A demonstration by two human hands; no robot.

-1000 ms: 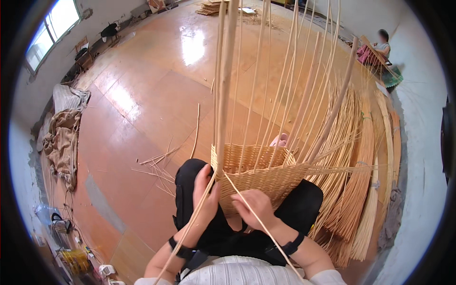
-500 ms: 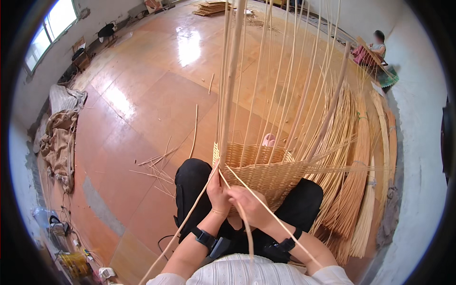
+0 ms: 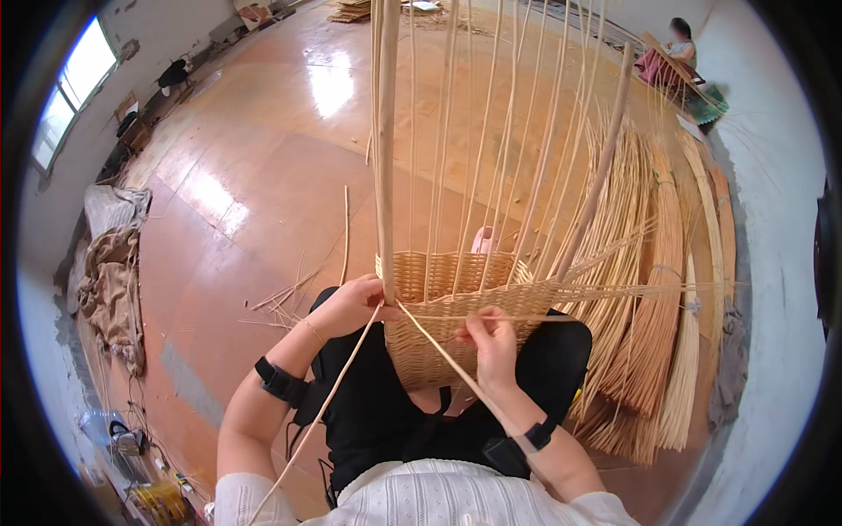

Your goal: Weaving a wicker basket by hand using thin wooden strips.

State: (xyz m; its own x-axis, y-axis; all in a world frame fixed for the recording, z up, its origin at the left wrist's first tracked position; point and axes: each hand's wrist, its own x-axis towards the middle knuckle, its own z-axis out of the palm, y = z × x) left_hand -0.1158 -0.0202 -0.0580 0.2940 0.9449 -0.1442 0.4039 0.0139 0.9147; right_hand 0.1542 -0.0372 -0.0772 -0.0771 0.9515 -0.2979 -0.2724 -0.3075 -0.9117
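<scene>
A half-woven wicker basket (image 3: 430, 351) rests between my knees, its tall upright stakes (image 3: 474, 158) rising from the rim. At its left corner, where a thick post (image 3: 384, 175) stands, my left hand (image 3: 355, 307) is closed with the fingertips round the post's foot. My right hand (image 3: 493, 342) is in front of the woven wall, thumb and fingers pinching a thin wicker strand (image 3: 548, 318) that runs sideways across it. Two long loose strands hang from the corner: one strand (image 3: 338, 381) slants down past my left arm, the other strand (image 3: 438, 351) slopes toward my right forearm.
Bundles of wicker rods (image 3: 649, 333) lie on the floor to my right, beside the wall. Cut offcuts (image 3: 289, 294) are scattered at left, near crumpled cloths (image 3: 114, 280). Another person (image 3: 680, 53) sits at the far right. A pink shoe (image 3: 484, 239) shows behind the basket.
My hands have moved apart: the left one up and left to the corner post, the right one to the right. The strand near my right hand now lies sideways across the basket instead of hanging down.
</scene>
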